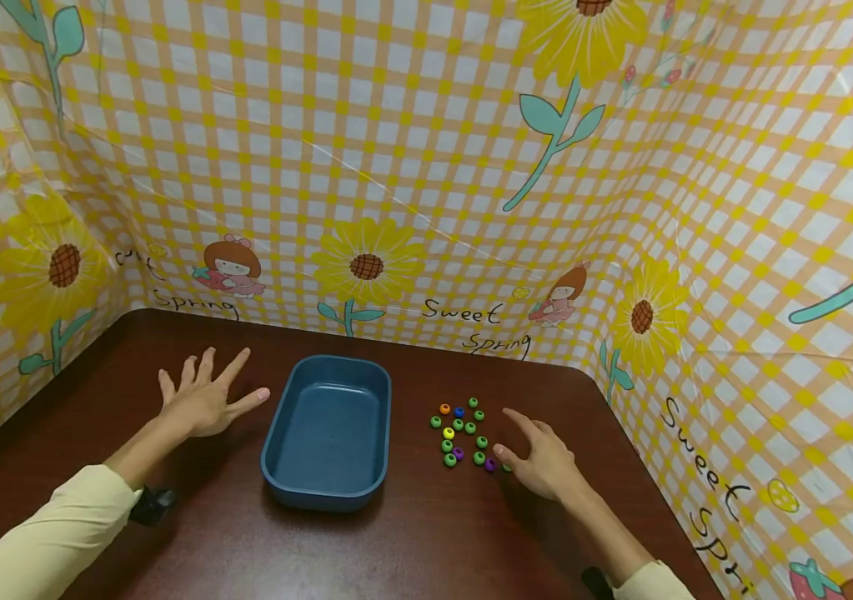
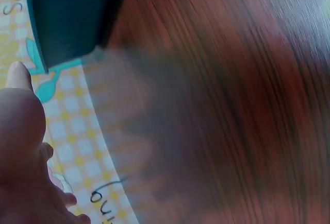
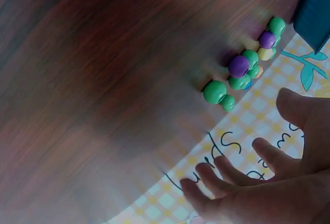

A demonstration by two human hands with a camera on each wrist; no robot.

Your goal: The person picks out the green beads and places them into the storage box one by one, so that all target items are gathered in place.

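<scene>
A blue rectangular tray (image 1: 327, 433) stands empty on the dark wooden table (image 1: 411, 542). To its right lies a cluster of small beads (image 1: 464, 433), mostly green, with orange, blue, yellow and purple ones; the same beads (image 3: 242, 69) show in the right wrist view. My right hand (image 1: 539, 457) hovers just right of the cluster with fingers loosely spread, its thumb near a purple bead (image 1: 489, 465), and holds nothing. My left hand (image 1: 204, 398) lies left of the tray with fingers spread and holds nothing. The tray's corner (image 2: 67, 18) appears in the left wrist view.
Yellow checked cloth walls (image 1: 426, 167) with sunflower prints close in the table at the back, left and right. Bare wood lies in front of the tray and between both forearms.
</scene>
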